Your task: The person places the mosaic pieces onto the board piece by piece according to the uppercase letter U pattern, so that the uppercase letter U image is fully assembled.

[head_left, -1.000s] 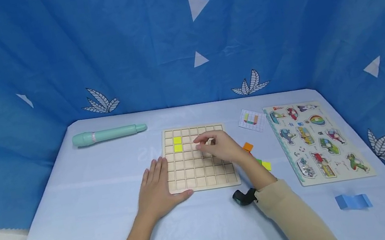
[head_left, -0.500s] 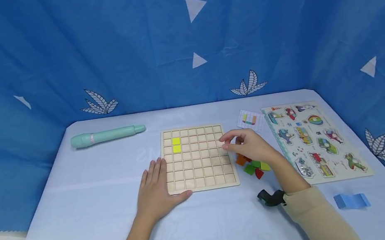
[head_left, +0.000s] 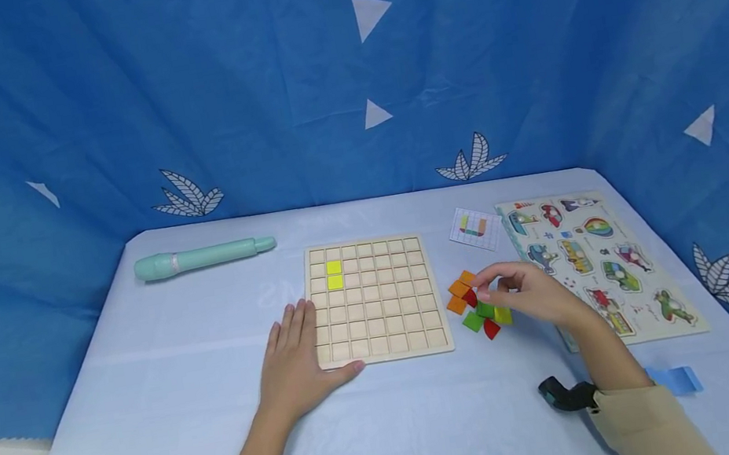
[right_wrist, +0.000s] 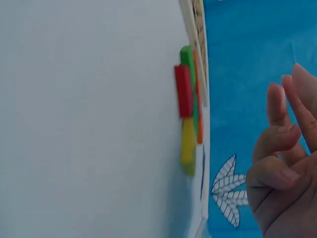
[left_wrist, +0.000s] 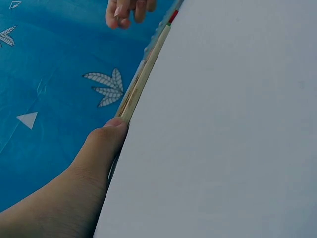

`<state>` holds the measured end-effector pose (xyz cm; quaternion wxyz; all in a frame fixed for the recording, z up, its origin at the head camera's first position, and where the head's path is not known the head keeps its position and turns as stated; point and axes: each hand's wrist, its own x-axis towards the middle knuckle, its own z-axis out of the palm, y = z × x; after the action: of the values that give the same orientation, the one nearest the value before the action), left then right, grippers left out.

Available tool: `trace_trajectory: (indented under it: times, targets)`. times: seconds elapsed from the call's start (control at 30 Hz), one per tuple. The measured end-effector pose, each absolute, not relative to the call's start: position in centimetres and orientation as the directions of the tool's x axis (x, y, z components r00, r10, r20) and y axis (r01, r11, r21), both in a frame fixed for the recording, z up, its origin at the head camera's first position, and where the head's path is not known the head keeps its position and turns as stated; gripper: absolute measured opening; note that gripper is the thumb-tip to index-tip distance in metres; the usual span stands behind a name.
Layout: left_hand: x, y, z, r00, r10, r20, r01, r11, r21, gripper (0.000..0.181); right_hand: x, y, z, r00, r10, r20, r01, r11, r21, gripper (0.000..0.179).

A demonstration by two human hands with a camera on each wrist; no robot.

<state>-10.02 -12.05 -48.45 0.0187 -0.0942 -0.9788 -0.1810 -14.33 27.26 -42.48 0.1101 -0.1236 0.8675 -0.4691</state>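
Note:
A wooden grid board (head_left: 380, 326) lies on the table, with two yellow square tiles (head_left: 334, 274) in its upper left cells. My left hand (head_left: 292, 366) rests flat along the board's left side, its thumb (left_wrist: 106, 136) at the near edge. My right hand (head_left: 528, 293) hovers over the right part of a small pile of coloured tiles, its fingers loosely bent and nothing visible between them. In the pile are orange tiles (head_left: 456, 305), green tiles (head_left: 472, 322), red pieces (right_wrist: 183, 91) and yellow ones (right_wrist: 187, 141). The right fingers hide a little of it.
Behind the pile lies a card with a coloured pattern (head_left: 475, 229). A picture puzzle board (head_left: 568, 227) lies at the right, partly under the right forearm in view. Blue folded strip (head_left: 682, 380) sits near the right sleeve. A mint-green microphone-shaped object (head_left: 205, 257) lies at the back left.
My right hand has moved from above the grid board rightward to the tile pile, uncovering the board's right side. My left hand has stayed in place.

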Motion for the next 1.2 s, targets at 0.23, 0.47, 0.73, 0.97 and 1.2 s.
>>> trace_trajectory:
  times: [0.23, 0.47, 0.73, 0.97, 1.2]
  targets:
    - [-10.2, -12.1, -48.6, -0.982, 0.175, 0.064, 0.187, 0.92, 0.344, 0.13, -13.1, 29.5, -43.3, -0.956, -0.275, -0.101, -0.069, 0.547, -0.834, 0.026]
    - [-10.2, -12.2, -48.9, -0.982, 0.175, 0.077, 0.191, 0.92, 0.342, 0.13, -13.2, 30.4, -43.9, -0.954, -0.275, -0.119, -0.053, 0.547, -0.836, 0.026]
    - [-10.2, -12.1, -48.9, -0.981, 0.179, 0.081, 0.195, 0.92, 0.34, 0.13, -13.1, 30.7, -44.8, -0.958, -0.247, -0.146, -0.023, 0.573, -0.819, 0.027]
    - [-10.2, -12.1, -48.9, -0.98, 0.182, 0.078, 0.198, 0.921, 0.335, 0.129, -13.1, 30.4, -44.9, -0.961, -0.222, -0.162, -0.011, 0.622, -0.783, 0.022]
    - [-10.2, -12.1, -48.9, -0.981, 0.18, 0.072, 0.194, 0.922, 0.336, 0.129, -13.0, 30.3, -45.0, -0.962, -0.216, -0.17, -0.011, 0.647, -0.762, 0.022]
